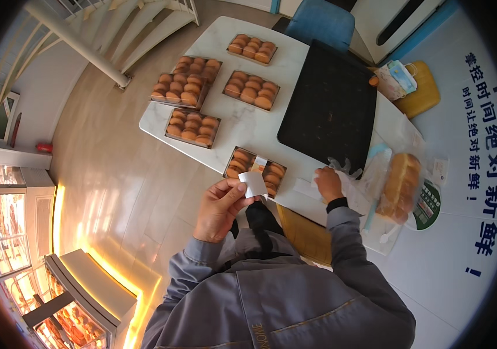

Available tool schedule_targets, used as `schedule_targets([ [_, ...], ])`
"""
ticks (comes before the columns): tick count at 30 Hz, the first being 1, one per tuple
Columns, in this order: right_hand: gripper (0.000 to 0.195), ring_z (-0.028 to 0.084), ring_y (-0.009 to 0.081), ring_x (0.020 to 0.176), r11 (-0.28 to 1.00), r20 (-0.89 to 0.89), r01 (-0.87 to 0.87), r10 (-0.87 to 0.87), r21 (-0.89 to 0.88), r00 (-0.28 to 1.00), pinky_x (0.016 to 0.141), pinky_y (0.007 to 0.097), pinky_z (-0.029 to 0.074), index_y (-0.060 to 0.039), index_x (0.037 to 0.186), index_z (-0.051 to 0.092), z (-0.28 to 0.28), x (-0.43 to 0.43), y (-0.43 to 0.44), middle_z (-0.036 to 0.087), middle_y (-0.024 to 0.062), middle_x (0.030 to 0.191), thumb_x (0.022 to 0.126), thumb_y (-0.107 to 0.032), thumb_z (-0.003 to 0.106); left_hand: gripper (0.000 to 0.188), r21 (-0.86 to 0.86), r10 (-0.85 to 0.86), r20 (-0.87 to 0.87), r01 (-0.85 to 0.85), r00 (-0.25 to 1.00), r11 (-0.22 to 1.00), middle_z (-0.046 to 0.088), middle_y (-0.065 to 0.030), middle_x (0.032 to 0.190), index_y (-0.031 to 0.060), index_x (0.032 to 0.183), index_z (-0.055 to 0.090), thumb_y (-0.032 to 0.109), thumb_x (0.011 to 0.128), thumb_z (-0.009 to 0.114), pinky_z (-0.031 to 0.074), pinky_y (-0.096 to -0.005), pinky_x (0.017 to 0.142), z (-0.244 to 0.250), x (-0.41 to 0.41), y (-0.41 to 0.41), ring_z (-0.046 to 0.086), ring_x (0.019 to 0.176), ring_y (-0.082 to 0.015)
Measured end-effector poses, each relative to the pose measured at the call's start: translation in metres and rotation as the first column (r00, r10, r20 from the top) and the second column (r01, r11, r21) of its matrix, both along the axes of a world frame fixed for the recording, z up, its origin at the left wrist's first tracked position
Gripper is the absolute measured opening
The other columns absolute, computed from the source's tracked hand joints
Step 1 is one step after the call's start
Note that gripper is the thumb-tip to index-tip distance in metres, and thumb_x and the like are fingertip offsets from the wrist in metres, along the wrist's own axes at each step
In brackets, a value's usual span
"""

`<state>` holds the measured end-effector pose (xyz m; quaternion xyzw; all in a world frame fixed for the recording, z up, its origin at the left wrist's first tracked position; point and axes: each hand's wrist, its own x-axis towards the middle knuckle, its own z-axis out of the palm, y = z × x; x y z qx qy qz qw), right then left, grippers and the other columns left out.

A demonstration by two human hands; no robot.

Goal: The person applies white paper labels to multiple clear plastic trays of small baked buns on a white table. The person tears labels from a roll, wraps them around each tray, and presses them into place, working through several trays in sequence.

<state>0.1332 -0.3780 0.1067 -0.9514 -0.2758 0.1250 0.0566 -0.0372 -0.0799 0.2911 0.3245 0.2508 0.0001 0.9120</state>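
My left hand (222, 205) pinches a small white paper label (253, 184) between thumb and fingers. It is held over a clear-lidded box of round baked buns (236, 163) at the table's near edge, which has a printed sticker (259, 164) across its lid. My right hand (329, 184) rests by white paper and clear plastic at the black tray's near corner; its fingers are bent, and whether they grip anything cannot be told. Several more boxes of the same buns (252, 89) stand on the white marble-look table (231, 135), two of them overlapping at the far left.
A large black tray (331, 109) covers the table's right part. A bagged loaf (401, 187) lies right of my right hand, near a green round card (428, 205). A blue chair (322, 24), a yellow chair with a gift bag (423, 85) and another yellow chair (305, 237) surround the table.
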Motion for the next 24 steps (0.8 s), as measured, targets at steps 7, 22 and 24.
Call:
schedule_targets([
  [7,0.019,0.057,0.0131,0.072,0.431,-0.183,0.096,0.166,0.897,0.969,0.061,0.0229,0.044,-0.0009,0.102,0.062,0.175,-0.085,0.145,0.061,0.0087,0.094,0.084,-0.004,0.065,0.016,0.131,0.108,0.003,-0.108,0.994,0.986,0.066,-0.0109,0.092,-0.003,0.1,0.063,0.01,0.091,0.06,0.055,-0.0291,0.077,-0.004,-0.008,-0.007,0.066,0.085,-0.0194],
  [22,0.012,0.064,0.0137,0.076,0.447,-0.372,0.242,0.23,0.861,0.899,0.066,0.0248,0.051,0.0038,0.093,0.065,0.183,-0.099,0.167,0.066,0.0101,0.085,0.083,-0.003,0.068,0.01,0.574,0.159,0.102,-0.189,0.982,0.797,0.065,-0.0031,0.083,-0.002,0.089,0.068,0.007,0.088,0.063,0.048,-0.0244,0.07,-0.008,-0.014,-0.008,0.059,0.078,-0.0103],
  [24,0.013,0.063,0.0141,0.076,0.433,-0.311,0.179,0.255,0.883,0.915,0.067,0.0247,0.051,0.0048,0.094,0.066,0.178,-0.094,0.164,0.067,0.0108,0.089,0.083,-0.002,0.067,0.011,0.571,0.101,0.074,-0.125,0.992,0.811,0.065,-0.0022,0.086,-0.0016,0.091,0.067,0.008,0.088,0.065,0.05,-0.0256,0.074,-0.009,-0.011,-0.005,0.06,0.081,-0.0101],
])
